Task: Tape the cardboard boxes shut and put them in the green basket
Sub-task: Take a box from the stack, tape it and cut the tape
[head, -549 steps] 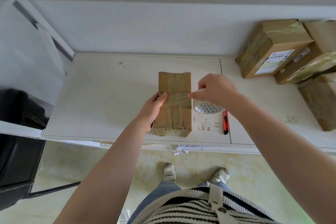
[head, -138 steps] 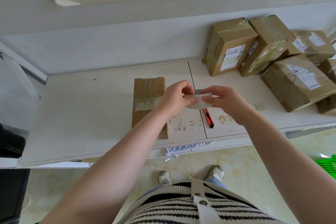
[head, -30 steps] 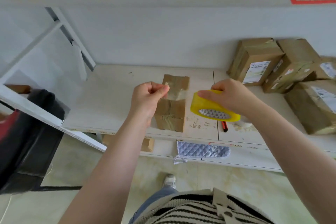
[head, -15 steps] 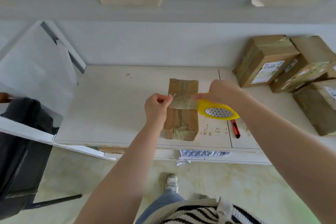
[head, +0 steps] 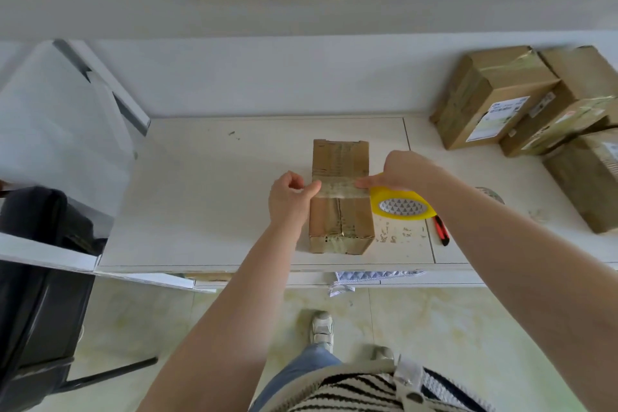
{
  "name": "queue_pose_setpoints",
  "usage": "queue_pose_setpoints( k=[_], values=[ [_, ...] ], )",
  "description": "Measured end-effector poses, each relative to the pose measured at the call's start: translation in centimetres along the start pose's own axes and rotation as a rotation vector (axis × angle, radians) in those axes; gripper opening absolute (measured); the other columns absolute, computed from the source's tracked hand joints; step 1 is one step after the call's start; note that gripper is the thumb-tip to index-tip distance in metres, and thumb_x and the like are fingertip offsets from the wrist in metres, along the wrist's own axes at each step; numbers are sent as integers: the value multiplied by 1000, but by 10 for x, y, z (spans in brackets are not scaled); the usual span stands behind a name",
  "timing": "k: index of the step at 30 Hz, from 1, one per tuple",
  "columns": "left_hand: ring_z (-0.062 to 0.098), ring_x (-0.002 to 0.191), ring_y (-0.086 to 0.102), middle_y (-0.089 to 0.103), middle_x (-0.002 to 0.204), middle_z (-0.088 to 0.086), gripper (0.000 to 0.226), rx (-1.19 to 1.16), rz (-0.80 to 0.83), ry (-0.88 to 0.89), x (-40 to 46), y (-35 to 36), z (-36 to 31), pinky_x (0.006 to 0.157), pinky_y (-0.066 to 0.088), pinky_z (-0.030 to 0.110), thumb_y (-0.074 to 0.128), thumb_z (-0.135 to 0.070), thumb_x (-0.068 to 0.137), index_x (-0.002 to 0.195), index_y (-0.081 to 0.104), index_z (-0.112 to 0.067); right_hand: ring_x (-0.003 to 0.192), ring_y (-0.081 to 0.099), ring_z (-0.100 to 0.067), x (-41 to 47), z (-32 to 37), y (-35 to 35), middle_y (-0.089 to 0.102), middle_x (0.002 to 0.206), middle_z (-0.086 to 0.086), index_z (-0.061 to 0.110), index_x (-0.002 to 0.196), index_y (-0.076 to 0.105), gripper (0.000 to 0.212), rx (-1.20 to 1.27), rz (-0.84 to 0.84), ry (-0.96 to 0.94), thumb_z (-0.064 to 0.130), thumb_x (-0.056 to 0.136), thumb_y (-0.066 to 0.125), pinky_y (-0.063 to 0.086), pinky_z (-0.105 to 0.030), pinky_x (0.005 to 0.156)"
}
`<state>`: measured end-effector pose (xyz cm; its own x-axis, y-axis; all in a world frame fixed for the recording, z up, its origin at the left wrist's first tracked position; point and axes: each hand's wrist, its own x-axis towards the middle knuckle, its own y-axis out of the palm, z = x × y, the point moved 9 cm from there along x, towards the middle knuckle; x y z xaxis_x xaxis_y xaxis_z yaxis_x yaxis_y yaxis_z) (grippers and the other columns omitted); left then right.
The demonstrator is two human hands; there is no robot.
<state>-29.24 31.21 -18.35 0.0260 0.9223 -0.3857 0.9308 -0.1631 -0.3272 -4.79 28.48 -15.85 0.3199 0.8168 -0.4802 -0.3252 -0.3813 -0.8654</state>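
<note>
The cardboard box [head: 341, 197] lies on the white shelf [head: 207, 197], near its front edge, long side running away from the person. A strip of clear tape [head: 337, 190] is stretched across the top of the box, crossing the middle seam. At the left side of the box, the left hand [head: 289, 199] pinches the free end of the strip with curled fingers and thumb. At the right side of the box, the right hand [head: 401, 172] grips the yellow tape roll [head: 401, 207], its fingertip pressing the strip down at the box's right top edge.

From here the strip could wrinkle or stick to itself if the left hand lets the end go slack before it is pressed onto the left wall of the box. If the roll is pulled too hard, the light box could slide toward the shelf edge. The strip is not yet cut, and a tear by hand might lift it off the cardboard.

Just right of the box, past the roll, a red knife [head: 441, 231] lies on the shelf. Farther right of the box is a pile of other boxes [head: 495, 100], already wrapped in tape and labelled. The green basket is not in view, so what it holds cannot be told.
</note>
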Motion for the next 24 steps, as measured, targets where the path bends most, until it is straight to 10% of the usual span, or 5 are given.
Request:
queue_pose_setpoints(
  k=[3,6,10,15,24],
  values=[
    [14,59,44,56,71,0,17,-405,10,-435,-10,-7,45,55,38,24,66,-4,89,84,57,-17,65,56,-14,1,-2,1,61,71,0,17,72,54,77,28,9,-18,91,55,56,34,-29,52],
    [23,84,58,59,93,3,20,-138,-307,-43,-14,-46,17,72,44,23,57,6,86,98,58,-11,65,57,-15,3,-4,4,62,70,0,16,72,56,75,37,-1,-27,90,58,57,34,-29,53],
    [22,141,34,40,150,11,48,323,-27,512,-37,35,-67,115,25,26,43,-24,103,146,37,-4,59,54,-15,0,-1,1,57,62,0,13,68,55,74,32,4,-30,87,62,58,37,-30,54],
    [28,150,-12,-14,161,19,95,1020,47,423,-40,81,-46,122,-8,41,-1,-70,89,153,-9,0,64,57,-16,-5,-5,7,63,73,-1,10,88,69,54,91,29,-131,62,87,55,41,-26,55],
    [29,147,-24,-26,159,14,124,865,76,282,-5,30,-24,116,-15,48,1,-95,63,152,-19,-10,60,56,-14,-19,-32,5,58,63,4,19,66,59,77,51,-68,-69,92,67,37,36,-26,52]
  ],
)
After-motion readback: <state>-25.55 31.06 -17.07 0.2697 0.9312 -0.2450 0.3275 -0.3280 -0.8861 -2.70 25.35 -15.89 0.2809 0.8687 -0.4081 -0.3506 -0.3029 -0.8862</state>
